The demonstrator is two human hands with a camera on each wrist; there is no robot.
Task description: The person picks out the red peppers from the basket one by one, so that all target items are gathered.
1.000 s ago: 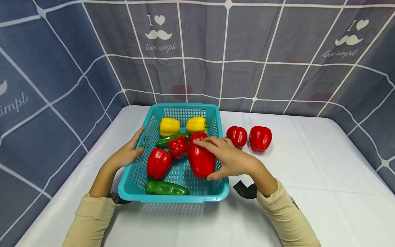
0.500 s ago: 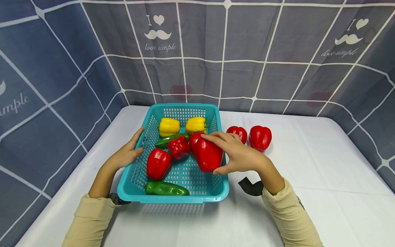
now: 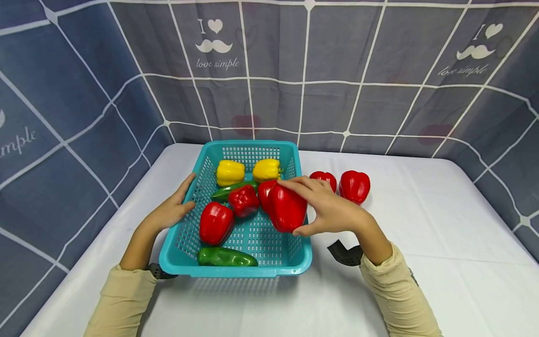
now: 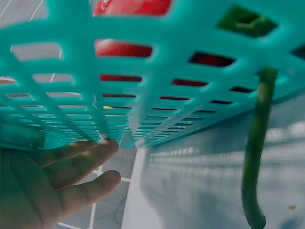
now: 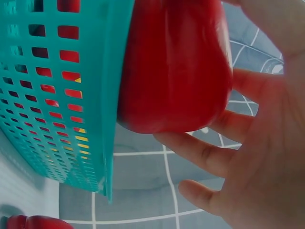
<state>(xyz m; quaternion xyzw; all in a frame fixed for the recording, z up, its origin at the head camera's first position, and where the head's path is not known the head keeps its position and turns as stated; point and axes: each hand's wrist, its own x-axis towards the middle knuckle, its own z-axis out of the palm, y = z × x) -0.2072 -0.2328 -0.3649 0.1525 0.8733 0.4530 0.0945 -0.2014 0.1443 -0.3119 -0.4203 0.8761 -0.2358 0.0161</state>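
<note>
With fingers and thumb on either side, my right hand (image 3: 328,208) holds a large red bell pepper (image 3: 288,208) above the right rim of the teal basket (image 3: 236,272). In the right wrist view this pepper (image 5: 174,67) hangs beside the basket's outer wall (image 5: 107,95). At the left rim, my left hand (image 3: 170,213) rests with thumb and fingers extended. Its fingers (image 4: 83,193) lie straight along the outer side in the left wrist view. Inside the basket are two yellow bell peppers (image 3: 230,173), several red ones (image 3: 216,223) and green peppers (image 3: 227,257).
Two more red bell peppers (image 3: 354,187) stand on the white tabletop (image 3: 421,224) to the right of the basket, one partly behind my right hand. A dark grid-patterned curtain (image 3: 273,61) encloses the back and sides. In the left wrist view a green stem (image 4: 257,152) pokes out through the mesh.
My right hand has carried the red bell pepper up and rightward, from over the basket's interior to its right rim. The left hand has stayed on the left rim.
</note>
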